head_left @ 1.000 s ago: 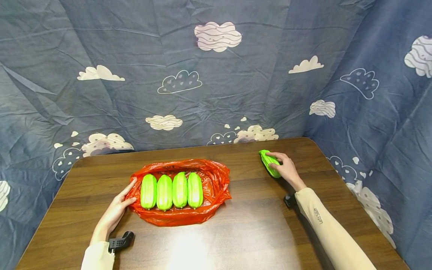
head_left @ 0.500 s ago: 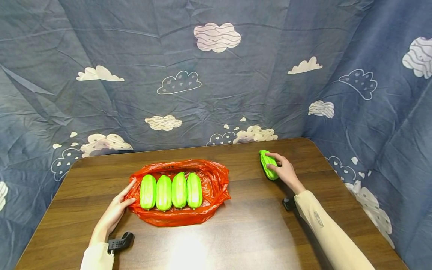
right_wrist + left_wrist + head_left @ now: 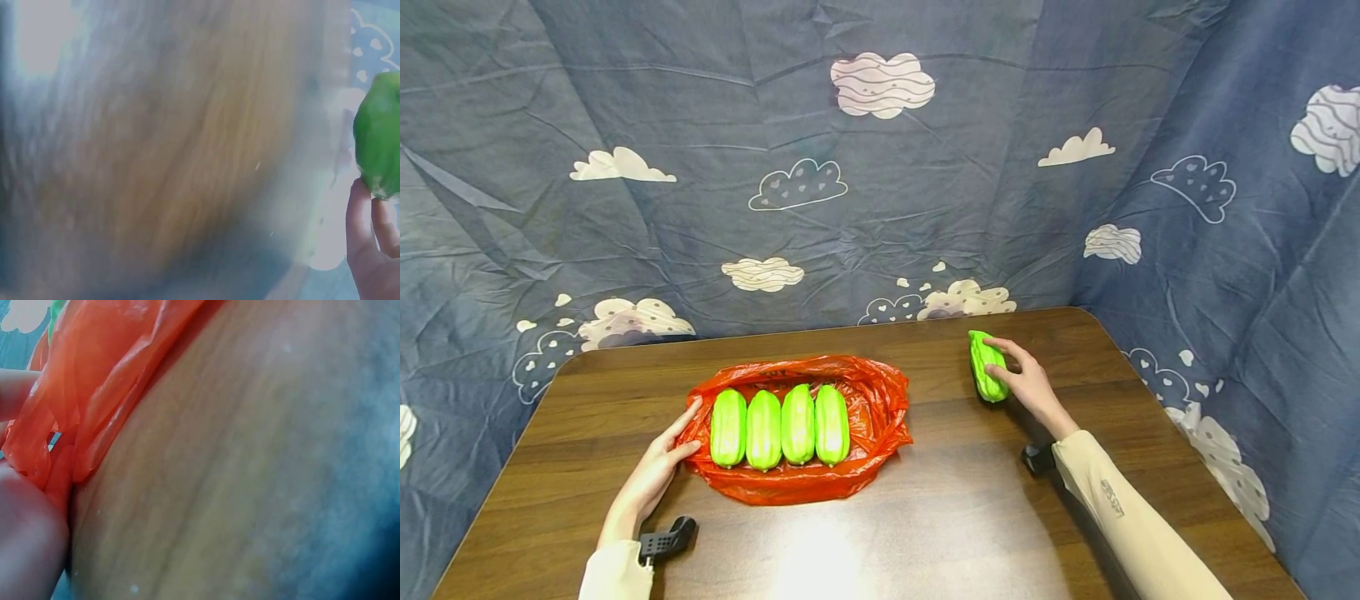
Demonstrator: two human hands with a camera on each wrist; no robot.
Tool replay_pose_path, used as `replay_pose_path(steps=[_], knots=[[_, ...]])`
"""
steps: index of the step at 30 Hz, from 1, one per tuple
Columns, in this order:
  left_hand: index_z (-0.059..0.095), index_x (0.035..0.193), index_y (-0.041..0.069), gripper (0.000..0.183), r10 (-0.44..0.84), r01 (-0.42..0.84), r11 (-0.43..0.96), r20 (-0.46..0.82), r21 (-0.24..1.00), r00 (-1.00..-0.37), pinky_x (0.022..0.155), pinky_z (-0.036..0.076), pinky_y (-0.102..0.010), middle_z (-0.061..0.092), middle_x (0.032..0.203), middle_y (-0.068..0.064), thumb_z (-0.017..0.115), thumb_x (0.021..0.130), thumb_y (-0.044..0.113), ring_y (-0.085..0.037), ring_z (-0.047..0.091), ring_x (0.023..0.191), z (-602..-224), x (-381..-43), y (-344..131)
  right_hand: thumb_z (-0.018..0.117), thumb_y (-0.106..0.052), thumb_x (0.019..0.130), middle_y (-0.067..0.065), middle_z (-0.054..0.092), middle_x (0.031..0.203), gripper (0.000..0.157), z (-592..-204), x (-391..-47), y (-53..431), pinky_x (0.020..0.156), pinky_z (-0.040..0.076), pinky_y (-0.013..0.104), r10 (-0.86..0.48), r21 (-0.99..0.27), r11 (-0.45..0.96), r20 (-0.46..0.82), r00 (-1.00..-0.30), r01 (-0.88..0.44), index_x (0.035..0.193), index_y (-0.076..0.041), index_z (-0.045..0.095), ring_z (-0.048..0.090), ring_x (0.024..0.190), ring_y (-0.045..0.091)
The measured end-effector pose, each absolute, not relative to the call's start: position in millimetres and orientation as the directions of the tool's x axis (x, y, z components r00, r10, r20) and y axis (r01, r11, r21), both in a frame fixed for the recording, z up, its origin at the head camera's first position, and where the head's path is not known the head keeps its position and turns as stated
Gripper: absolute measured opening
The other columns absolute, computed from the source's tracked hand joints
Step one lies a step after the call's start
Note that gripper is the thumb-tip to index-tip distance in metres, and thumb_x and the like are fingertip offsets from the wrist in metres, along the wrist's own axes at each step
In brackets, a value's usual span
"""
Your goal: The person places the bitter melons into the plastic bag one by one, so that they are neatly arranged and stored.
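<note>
Several ribbed green papayas (image 3: 763, 429) lie side by side in a red plastic bag (image 3: 880, 417), its mouth spread wide on the table. At the bag's left end my left hand (image 3: 655, 471) pinches its edge; the left wrist view shows the red plastic (image 3: 106, 381) between thumb and finger. Over the table's back right part, my right hand (image 3: 1030, 385) grips another green papaya (image 3: 985, 367) between thumb and fingers. In the right wrist view, fingertips (image 3: 359, 215) press against this papaya (image 3: 381, 137), which is cut off by the frame's edge.
The brown wooden table (image 3: 940, 508) has rounded back corners. A blue curtain (image 3: 970, 167) with cloud prints hangs behind it and along its sides. Between the bag and the right hand lies a stretch of bare tabletop.
My right hand and the papaya in it have shifted slightly left, and the papaya has turned more upright in the head view. The left hand stays at the bag's edge.
</note>
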State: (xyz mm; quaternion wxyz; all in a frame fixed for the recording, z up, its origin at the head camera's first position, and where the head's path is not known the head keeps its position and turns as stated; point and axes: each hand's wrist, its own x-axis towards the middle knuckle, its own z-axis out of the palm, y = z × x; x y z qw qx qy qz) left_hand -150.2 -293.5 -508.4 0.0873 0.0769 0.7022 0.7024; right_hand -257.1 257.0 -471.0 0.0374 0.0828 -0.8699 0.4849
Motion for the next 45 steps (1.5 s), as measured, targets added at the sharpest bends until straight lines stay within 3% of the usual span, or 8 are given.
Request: replay_pose_path(steps=[4, 11, 17, 22, 29, 35, 42, 45], knots=[[0.012, 0.151, -0.001, 0.062, 0.229, -0.002, 0.002, -0.003, 1.0, -0.974, 0.101, 0.018, -0.009, 0.008, 0.159, -0.001, 0.045, 0.098, 0.004, 0.003, 0.012, 0.135, -509, -150, -294, 0.06, -0.014, 0.093, 0.022, 0.044, 0.141, 0.047, -468, -255, 251, 0.091, 0.041, 0.05, -0.136, -0.856, 0.485, 0.132, -0.982, -0.182, 0.139, -0.006, 0.049, 0.044, 0.12, 0.044], [0.013, 0.15, -0.001, 0.061, 0.226, 0.006, 0.004, 0.005, 1.0, -0.974, 0.101, 0.019, -0.009, 0.015, 0.157, 0.008, 0.045, 0.098, 0.003, 0.015, 0.021, 0.124, -509, -149, -294, 0.061, -0.012, 0.093, 0.023, 0.045, 0.137, 0.048, -459, -246, 238, 0.076, 0.047, 0.026, -0.175, -0.898, 0.389, 0.146, -0.974, -0.204, 0.139, -0.004, 0.048, 0.054, 0.106, 0.034], [0.012, 0.151, 0.0, 0.062, 0.225, -0.009, -0.002, -0.008, 1.0, -0.974, 0.101, 0.019, -0.009, 0.012, 0.159, 0.004, 0.045, 0.098, 0.004, 0.009, 0.017, 0.131, -509, -149, -294, 0.062, -0.011, 0.092, 0.026, 0.048, 0.131, 0.048, -453, -242, 225, 0.073, 0.048, 0.024, -0.208, -0.91, 0.34, 0.171, -0.963, -0.235, 0.138, -0.004, 0.048, 0.056, 0.095, 0.028], [0.012, 0.151, 0.0, 0.062, 0.224, -0.015, -0.008, -0.013, 1.0, -0.974, 0.101, 0.02, -0.009, 0.009, 0.159, 0.001, 0.045, 0.098, 0.004, -0.005, 0.008, 0.138, -509, -148, -293, 0.061, -0.009, 0.092, 0.026, 0.047, 0.132, 0.048, -448, -238, 216, 0.073, 0.048, 0.025, -0.236, -0.919, 0.305, 0.18, -0.955, -0.249, 0.138, -0.003, 0.047, 0.056, 0.098, 0.03], [0.012, 0.151, 0.0, 0.062, 0.22, -0.023, -0.002, -0.022, 1.0, -0.975, 0.101, 0.02, -0.009, 0.007, 0.159, -0.002, 0.045, 0.098, 0.004, -0.01, 0.005, 0.14, -508, -148, -293, 0.06, -0.004, 0.092, 0.029, 0.046, 0.132, 0.05, -441, -234, 203, 0.075, 0.05, 0.026, -0.296, -0.928, 0.241, 0.21, -0.932, -0.285, 0.139, -0.001, 0.044, 0.056, 0.101, 0.035], [0.011, 0.151, 0.001, 0.063, 0.222, -0.042, -0.008, -0.039, 0.999, -0.974, 0.102, 0.019, -0.009, 0.002, 0.159, -0.007, 0.045, 0.099, 0.005, -0.021, -0.003, 0.142, -506, -149, -293, 0.06, -0.002, 0.09, 0.03, 0.045, 0.131, 0.052, -437, -228, 191, 0.076, 0.051, 0.027, -0.346, -0.935, 0.181, 0.229, -0.91, -0.304, 0.14, 0.0, 0.043, 0.055, 0.103, 0.04], [0.011, 0.151, 0.001, 0.063, 0.229, -0.028, -0.013, -0.025, 1.0, -0.973, 0.101, 0.02, -0.009, 0.002, 0.159, -0.007, 0.044, 0.099, 0.004, -0.008, 0.005, 0.14, -507, -150, -293, 0.061, -0.001, 0.09, 0.028, 0.046, 0.13, 0.052, -433, -223, 177, 0.078, 0.052, 0.029, -0.387, -0.934, 0.16, 0.239, -0.89, -0.32, 0.139, 0.0, 0.044, 0.056, 0.103, 0.041], [0.011, 0.152, 0.002, 0.063, 0.23, -0.029, -0.011, -0.026, 1.0, -0.973, 0.101, 0.021, -0.009, 0.001, 0.159, -0.009, 0.044, 0.099, 0.004, -0.011, 0.003, 0.14, -506, -150, -293, 0.061, -0.002, 0.089, 0.027, 0.046, 0.13, 0.052, -432, -221, 172, 0.079, 0.051, 0.029, -0.396, -0.928, 0.169, 0.245, -0.885, -0.333, 0.138, 0.0, 0.045, 0.056, 0.103, 0.04]])
